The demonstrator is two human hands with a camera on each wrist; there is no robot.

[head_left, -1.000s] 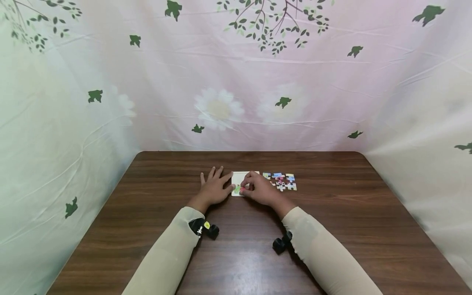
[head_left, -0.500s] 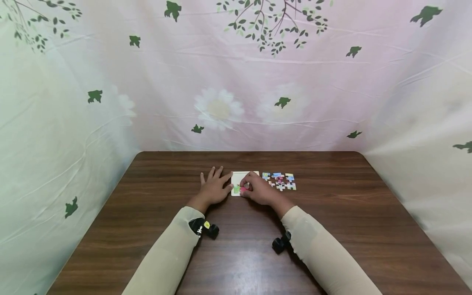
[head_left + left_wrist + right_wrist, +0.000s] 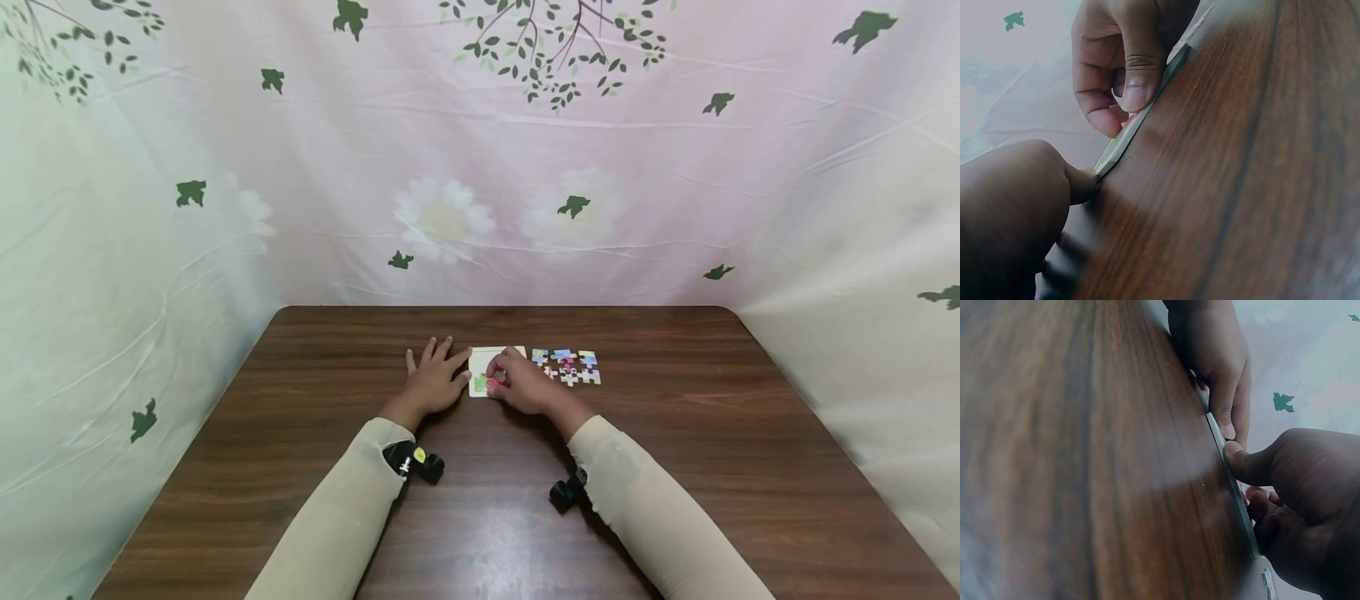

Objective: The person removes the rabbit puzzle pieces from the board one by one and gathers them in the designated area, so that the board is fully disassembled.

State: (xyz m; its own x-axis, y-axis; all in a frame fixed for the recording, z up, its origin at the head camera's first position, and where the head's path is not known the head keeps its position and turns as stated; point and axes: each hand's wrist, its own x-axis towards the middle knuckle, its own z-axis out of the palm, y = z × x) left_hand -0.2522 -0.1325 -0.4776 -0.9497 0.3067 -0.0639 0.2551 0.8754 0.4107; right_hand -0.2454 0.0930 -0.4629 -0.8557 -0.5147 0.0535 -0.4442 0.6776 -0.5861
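A thin white puzzle board lies flat on the table. My left hand rests at its left side with fingers spread, thumb and index finger touching the edge. A green puzzle piece sits in the board's near left corner. Just to the right of it, my right hand pinches a pinkish-red puzzle piece down at the board, between thumb and curled fingers. In the left wrist view the fingertips of the right hand hide most of that piece. The right hand covers the board's near right part.
Several loose puzzle pieces lie on the table to the right of the board, partly behind the right hand. The brown wooden table extends on all sides. A printed cloth hangs behind its far edge.
The right hand stays at the same spot on the board, its fingers shifting slightly over the pinkish-red piece. The left hand keeps its place.
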